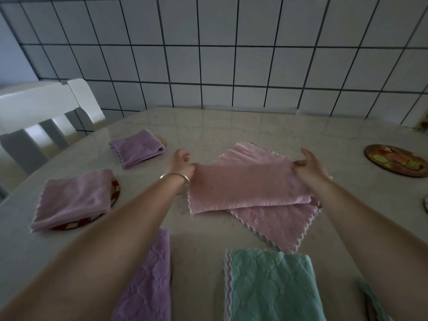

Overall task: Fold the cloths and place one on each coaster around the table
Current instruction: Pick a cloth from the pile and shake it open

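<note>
A pink cloth point(245, 186) hangs folded over between my hands above the table's middle. My left hand point(181, 164) pinches its left end and my right hand point(308, 166) pinches its right end. Beneath it lies another pink cloth point(280, 224), spread flat. Two folded purple cloths rest on coasters at the left: a far purple cloth point(136, 148) and a near purple cloth point(74, 198) over a red-rimmed coaster point(115, 191). A bare round coaster point(396, 159) sits at the right.
A purple cloth point(148, 281) and a green cloth point(271, 286) lie near the front edge of the marble table point(231, 126). Another coaster edge point(425, 203) shows at the far right. A white chair point(39, 112) stands at the left, a tiled wall behind.
</note>
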